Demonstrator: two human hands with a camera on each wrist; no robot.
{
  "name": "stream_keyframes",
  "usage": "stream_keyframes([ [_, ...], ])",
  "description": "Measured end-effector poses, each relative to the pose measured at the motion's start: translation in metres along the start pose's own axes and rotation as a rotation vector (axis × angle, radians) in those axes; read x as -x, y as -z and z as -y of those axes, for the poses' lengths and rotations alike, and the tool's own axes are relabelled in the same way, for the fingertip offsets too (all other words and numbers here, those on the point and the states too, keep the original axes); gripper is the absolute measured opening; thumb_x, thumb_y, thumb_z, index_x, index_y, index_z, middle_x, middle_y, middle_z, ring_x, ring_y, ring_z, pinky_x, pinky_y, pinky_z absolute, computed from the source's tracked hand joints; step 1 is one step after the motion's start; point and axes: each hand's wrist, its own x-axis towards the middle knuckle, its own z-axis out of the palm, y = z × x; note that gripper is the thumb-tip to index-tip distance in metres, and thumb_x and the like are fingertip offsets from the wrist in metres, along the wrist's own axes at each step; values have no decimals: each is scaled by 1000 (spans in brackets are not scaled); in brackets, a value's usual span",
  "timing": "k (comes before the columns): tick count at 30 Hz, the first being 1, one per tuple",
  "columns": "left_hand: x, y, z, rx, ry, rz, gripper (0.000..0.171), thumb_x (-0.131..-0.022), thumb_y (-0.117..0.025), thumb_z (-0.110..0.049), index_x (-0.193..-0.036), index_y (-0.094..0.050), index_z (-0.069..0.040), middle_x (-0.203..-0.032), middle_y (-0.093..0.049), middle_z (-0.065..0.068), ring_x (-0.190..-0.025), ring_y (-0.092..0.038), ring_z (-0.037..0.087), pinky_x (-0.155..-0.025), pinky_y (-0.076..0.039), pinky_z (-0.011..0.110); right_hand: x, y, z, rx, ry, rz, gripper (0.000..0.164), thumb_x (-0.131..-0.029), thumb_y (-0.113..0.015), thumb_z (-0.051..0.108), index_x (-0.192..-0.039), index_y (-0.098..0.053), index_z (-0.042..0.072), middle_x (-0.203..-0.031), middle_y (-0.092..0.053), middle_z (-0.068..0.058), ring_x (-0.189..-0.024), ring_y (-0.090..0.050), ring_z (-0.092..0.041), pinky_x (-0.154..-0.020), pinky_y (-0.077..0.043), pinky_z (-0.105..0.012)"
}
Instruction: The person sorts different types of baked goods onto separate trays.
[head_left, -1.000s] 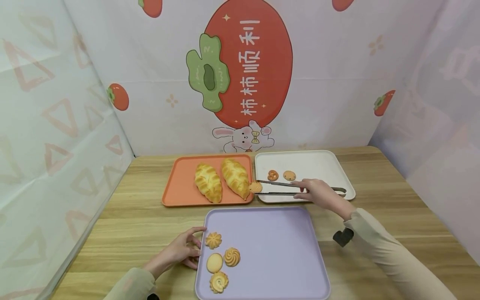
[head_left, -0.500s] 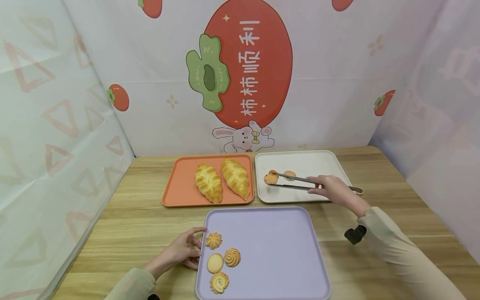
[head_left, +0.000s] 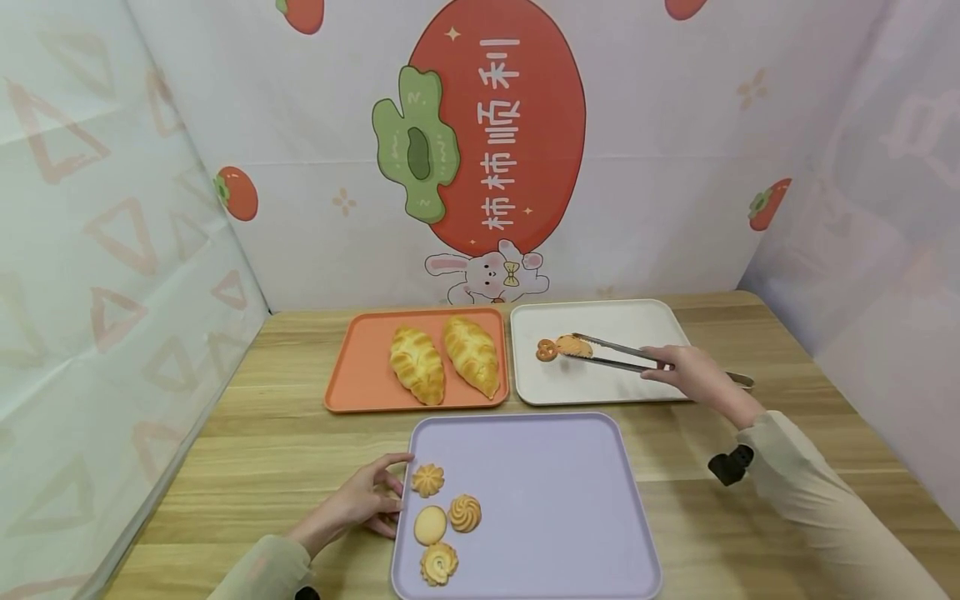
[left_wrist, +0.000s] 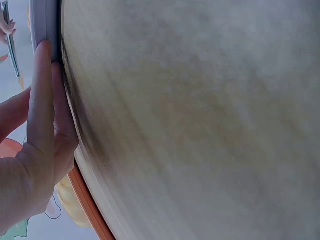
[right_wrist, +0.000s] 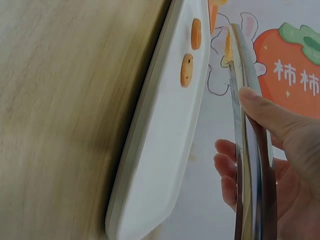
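My right hand holds metal tongs above the white tray. The tips of the tongs pinch an oval cookie, raised off the surface in the right wrist view. Beneath lie a dark-dotted oval cookie, mostly covered in the head view, and a small pretzel-shaped cookie. At the left rim of the purple tray, my left hand rests its fingertips against the edge. Several cookies sit near that rim, among them a swirled one and a plain round one.
An orange tray at the back left bears two braided breads, one on the left and one on the right. All trays stand on a wooden table. A printed cloth wall closes off the back and sides.
My right hand has carried the tongs and pinched cookie rightward, from beside the orange tray to over the dotted cookie on the white tray. The left hand stays at the purple tray's rim.
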Motion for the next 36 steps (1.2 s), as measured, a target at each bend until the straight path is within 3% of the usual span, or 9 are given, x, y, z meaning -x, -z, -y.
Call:
stream_keyframes([
  [12, 0, -1, 1, -7, -8, -4, 67, -75, -55, 13, -134, -26, 2, -89, -46, 16, -58, -57, 19, -51, -57, 40, 8, 4, -24, -2, -53, 5, 43, -81, -63, 20, -114, -55, -7, -70, -57, -1, -58, -41, -12, -49, -33, -23],
  [26, -1, -1, 2, -10, -15, -5, 66, -75, -53, 16, -134, -27, 2, -87, -45, 15, -58, -56, 20, -50, -56, 41, 17, 8, -37, -42, -130, 28, 50, -82, -61, 22, -117, -50, -12, -71, -58, -5, -59, -43, -13, -51, -37, -24],
  [36, -1, 0, 3, -7, -11, -2, 66, -75, -52, 16, -134, -27, 2, -87, -46, 15, -58, -56, 20, -50, -56, 40, 23, 7, -44, -31, -127, 16, 43, -81, -63, 19, -110, -55, -11, -71, -59, -5, -61, -47, -13, -53, -40, -26],
])
